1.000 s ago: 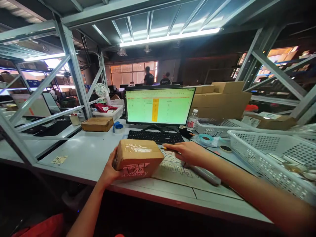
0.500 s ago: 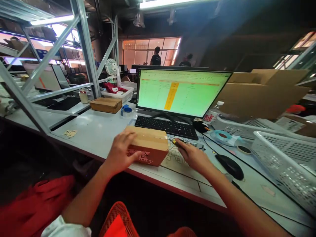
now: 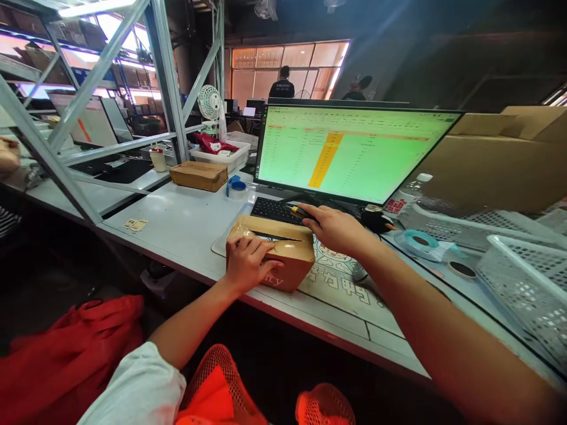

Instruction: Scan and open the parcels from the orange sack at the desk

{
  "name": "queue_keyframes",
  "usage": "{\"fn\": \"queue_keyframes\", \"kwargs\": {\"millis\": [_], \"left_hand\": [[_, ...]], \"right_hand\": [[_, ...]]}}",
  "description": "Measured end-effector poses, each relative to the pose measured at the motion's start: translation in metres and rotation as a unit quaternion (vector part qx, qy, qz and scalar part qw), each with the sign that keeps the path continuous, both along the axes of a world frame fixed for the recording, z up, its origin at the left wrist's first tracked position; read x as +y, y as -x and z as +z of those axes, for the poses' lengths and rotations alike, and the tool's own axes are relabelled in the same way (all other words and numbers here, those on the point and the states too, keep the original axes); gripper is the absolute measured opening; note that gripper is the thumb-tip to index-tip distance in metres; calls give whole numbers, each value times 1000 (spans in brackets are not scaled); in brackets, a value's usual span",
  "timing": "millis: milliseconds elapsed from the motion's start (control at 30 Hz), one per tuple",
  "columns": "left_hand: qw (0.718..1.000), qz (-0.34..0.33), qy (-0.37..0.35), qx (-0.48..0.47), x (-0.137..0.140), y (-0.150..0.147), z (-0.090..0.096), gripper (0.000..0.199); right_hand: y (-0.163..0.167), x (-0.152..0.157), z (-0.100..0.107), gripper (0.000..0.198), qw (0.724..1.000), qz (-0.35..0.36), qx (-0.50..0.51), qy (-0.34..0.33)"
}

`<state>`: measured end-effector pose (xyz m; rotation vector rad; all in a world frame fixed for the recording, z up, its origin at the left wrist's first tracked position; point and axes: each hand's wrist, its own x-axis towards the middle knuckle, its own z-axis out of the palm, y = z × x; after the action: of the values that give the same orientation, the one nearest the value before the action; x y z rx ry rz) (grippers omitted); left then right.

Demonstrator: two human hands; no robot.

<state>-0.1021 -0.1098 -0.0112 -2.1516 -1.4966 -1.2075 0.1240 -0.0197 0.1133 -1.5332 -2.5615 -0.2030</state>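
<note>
A small brown cardboard box (image 3: 287, 273) with printing on its front rests near the desk's front edge. Along its top runs a dark open slit between the flaps. My left hand (image 3: 248, 262) grips the box at its left front, fingers over the top flap and thumb against the front face. My right hand (image 3: 336, 230) is closed round a yellow and black box cutter (image 3: 297, 211), raised just beyond the box's far right corner, over the keyboard (image 3: 272, 209). The cutter's tip is too small to make out.
Behind the keyboard stands a monitor (image 3: 354, 156). White plastic baskets (image 3: 522, 283), a tape roll (image 3: 416, 241) and a bottle (image 3: 410, 192) are on the right. Another cardboard box (image 3: 199, 175) and a blue tape dispenser (image 3: 237, 186) sit at the back left.
The top of the box, closed before, now has an open slit. My right hand has lifted the cutter away from the box's right side to its far side. My left fingers have moved onto the flap.
</note>
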Motion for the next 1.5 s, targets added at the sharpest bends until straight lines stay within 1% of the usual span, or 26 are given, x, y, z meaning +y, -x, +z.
{"fn": "queue_keyframes", "kwargs": {"millis": [67, 133, 200, 267, 333, 400, 467, 533, 567, 633, 667, 733, 800, 867, 933, 1000, 1067, 1133, 1167, 1200, 1233, 1300, 1333, 1400, 1433, 1500], "left_hand": [[1000, -8, 3, -1, 0, 1, 2, 32], [1000, -15, -1, 1, 0, 3, 2, 31], [1000, -21, -7, -1, 0, 4, 1, 28], [999, -28, -14, -7, 0, 5, 0, 25], [999, -33, -13, -13, -1, 5, 0, 24], [999, -34, -2, -16, -3, 5, 2, 26], [999, -32, 11, -17, -3, 5, 4, 27], [999, -31, 15, -15, -4, 5, 6, 27], [999, -31, 13, -14, -4, 5, 7, 26], [999, -33, 3, -16, -5, 6, 5, 25], [999, -35, -2, -17, -7, 5, 4, 25], [999, -41, -1, -16, -11, 6, 3, 28], [999, -44, 14, -4, -17, 8, 8, 33], [997, -50, 42, 30, -18, 13, 22, 35], [990, -70, 89, 84, -12, 21, 48, 35], [969, -101, 171, 143, 2, 27, 82, 38], [938, -118, 260, 197, 17, 27, 115, 49], [917, -109, 295, 244, 23, 20, 135, 55], [918, -88, 284, 263, 19, 14, 137, 50], [923, -61, 260, 278, 11, 9, 136, 39], [928, -34, 233, 291, -1, 4, 129, 28], [931, -3, 202, 303, -31, 2, 111, 20], [930, -11, 205, 304, -45, 4, 102, 21], [925, -68, 248, 281, -63, 17, 93, 37], [921, -101, 276, 255, -65, 25, 96, 43], [917, -148, 312, 200, -52, 37, 112, 43]], "right_hand": [[-3, 11, -10, 54, 998, -51, -10, 34], [-12, 20, -28, 51, 994, -92, -4, 66], [-26, 23, -50, 44, 991, -97, 5, 90], [-39, 19, -70, 36, 991, -83, 12, 104], [-48, 12, -79, 33, 992, -74, 26, 103], [-49, 6, -73, 39, 992, -85, 50, 79], [-39, 1, -56, 47, 990, -65, 120, 40], [-18, -5, -36, 51, 983, 21, 183, 17], [-5, -8, -27, 54, 980, 69, 184, 17], [23, -13, -13, 59, 985, 129, 106, 37], [35, -14, -7, 55, 990, 124, 52, 40], [53, -9, 1, 47, 997, 63, -18, 35], [62, 5, 6, 54, 998, -9, -36, 44], [65, 24, 7, 60, 995, -56, -33, 80], [65, 42, 2, 64, 990, -66, -33, 120], [65, 56, -7, 66, 986, -68, -29, 148], [64, 63, -16, 67, 983, -67, -20, 168], [62, 66, -22, 67, 982, -72, -9, 173], [61, 66, -24, 67, 982, -76, -3, 172], [60, 66, -24, 67, 982, -79, 5, 171], [60, 65, -25, 67, 982, -80, 13, 170], [59, 64, -26, 66, 982, -80, 33, 169], [59, 64, -27, 65, 981, -79, 43, 169], [60, 64, -29, 63, 981, -79, 64, 166], [60, 64, -30, 62, 980, -79, 75, 163], [60, 64, -32, 58, 980, -79, 101, 154]]}}
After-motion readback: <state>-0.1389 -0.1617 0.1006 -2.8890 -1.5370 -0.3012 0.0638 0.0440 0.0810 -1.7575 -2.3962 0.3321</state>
